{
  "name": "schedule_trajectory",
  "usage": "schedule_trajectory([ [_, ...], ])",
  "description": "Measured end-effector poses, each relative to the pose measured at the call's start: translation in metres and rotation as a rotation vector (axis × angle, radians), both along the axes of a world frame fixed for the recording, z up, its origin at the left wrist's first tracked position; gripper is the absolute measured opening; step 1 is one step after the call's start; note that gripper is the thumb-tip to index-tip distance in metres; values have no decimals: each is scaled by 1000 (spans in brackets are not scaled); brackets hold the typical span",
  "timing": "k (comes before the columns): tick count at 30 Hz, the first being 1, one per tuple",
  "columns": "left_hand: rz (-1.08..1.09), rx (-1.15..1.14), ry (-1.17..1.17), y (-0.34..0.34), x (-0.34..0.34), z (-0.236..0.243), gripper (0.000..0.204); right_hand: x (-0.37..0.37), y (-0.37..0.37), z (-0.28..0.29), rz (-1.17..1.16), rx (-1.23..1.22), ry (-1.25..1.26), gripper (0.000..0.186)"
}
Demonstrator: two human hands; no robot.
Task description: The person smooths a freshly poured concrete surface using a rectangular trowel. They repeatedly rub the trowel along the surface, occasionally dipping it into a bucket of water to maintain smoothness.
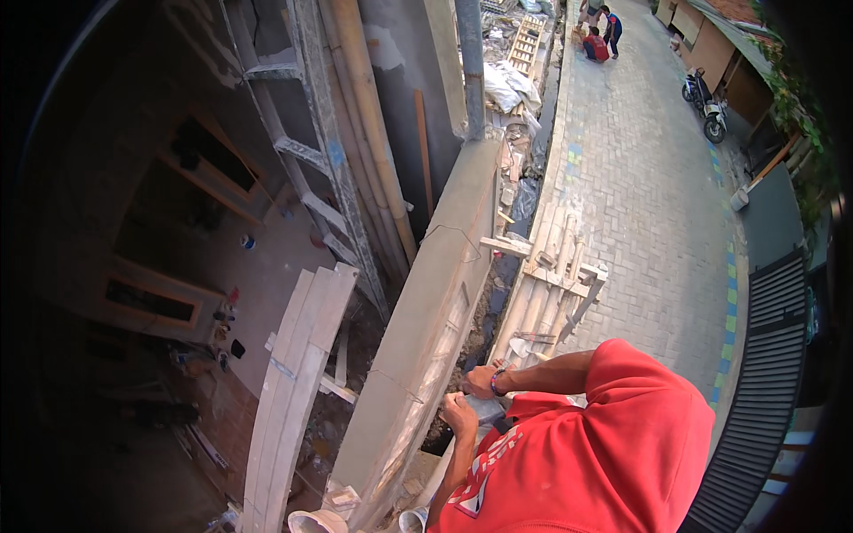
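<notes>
My right hand (481, 382), with a dark bracelet at its wrist, is close to the street-side face of a long grey plastered wall (418, 311). Just below it my left hand (459, 414) is nearly touching the right. The fingers of both hands are curled; what they grip is too small and partly hidden to make out. A flat grey surface (486, 409) shows beneath my hands, its kind unclear. Beyond the right hand, several small tools (531, 338) lie on a bench of bamboo poles (551, 258).
A ladder (306, 155) and bamboo poles (373, 124) lean on the left, by a plank platform (298, 382). Two buckets (317, 522) stand low in view. A rubble-lined ditch (484, 329) runs beside the wall. People (604, 40) and a motorbike (705, 105) are on the paved lane (649, 178).
</notes>
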State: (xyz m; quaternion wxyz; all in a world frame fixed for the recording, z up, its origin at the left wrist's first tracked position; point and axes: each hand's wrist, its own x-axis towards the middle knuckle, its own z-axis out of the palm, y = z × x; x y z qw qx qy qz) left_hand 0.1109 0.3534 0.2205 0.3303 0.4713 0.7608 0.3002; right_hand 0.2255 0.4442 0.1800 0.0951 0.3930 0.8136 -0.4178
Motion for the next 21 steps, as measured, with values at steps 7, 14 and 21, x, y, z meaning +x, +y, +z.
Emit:
schedule_trajectory([
  [7, 40, -51, 93, 9, 3, -24, 18, 2, 16, -9, -59, -17, -16, 29],
  [14, 107, -86, 37, 34, 30, -8, 19, 23, 32, -32, -1, 7, -59, 33],
  [21, 217, -134, -10, 51, 41, -16, 23, 37, 61, -29, -112, 4, -41, 32],
])
